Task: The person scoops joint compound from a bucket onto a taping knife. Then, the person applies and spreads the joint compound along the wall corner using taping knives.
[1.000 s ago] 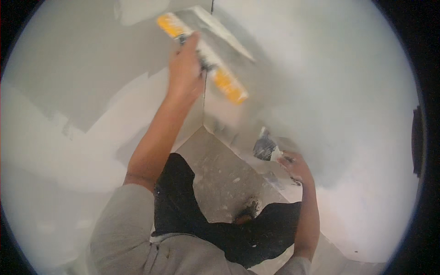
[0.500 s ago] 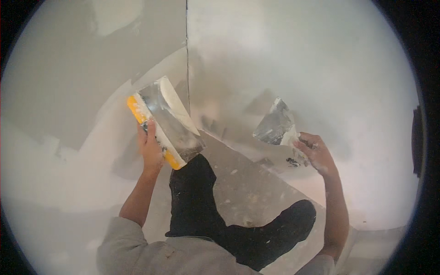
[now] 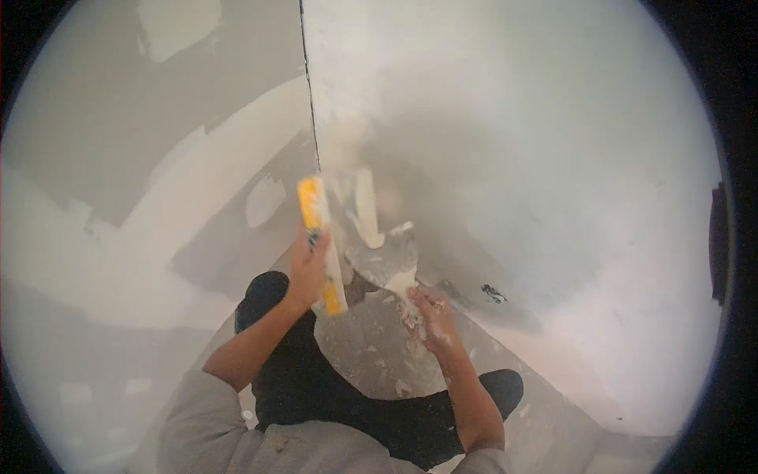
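My left hand (image 3: pixel 309 271) is closed round the yellow-edged back of a wide taping knife (image 3: pixel 309 204). Its metal blade points right and carries a thick strip of whitish joint compound (image 3: pixel 365 209) along the edge. In my right hand (image 3: pixel 433 317) is a smaller putty knife (image 3: pixel 392 257), gripped by its compound-smeared handle. The putty knife's blade is up against or just over the lower part of the wide blade; blur hides whether they touch. Both knives are held in front of the wall corner, above the floor.
Two walls meet at a dark corner seam (image 3: pixel 309 87). The left wall (image 3: pixel 118 103) has pale compound patches on grey; the right wall (image 3: pixel 537 158) is mostly white. Below, the floor (image 3: pixel 355 347) is spotted with compound. My dark-trousered legs (image 3: pixel 316 387) are bent beneath my arms.
My right hand has brought the putty knife left from the right wall to the wide taping knife. My left hand has moved right, turning the wide knife more upright.
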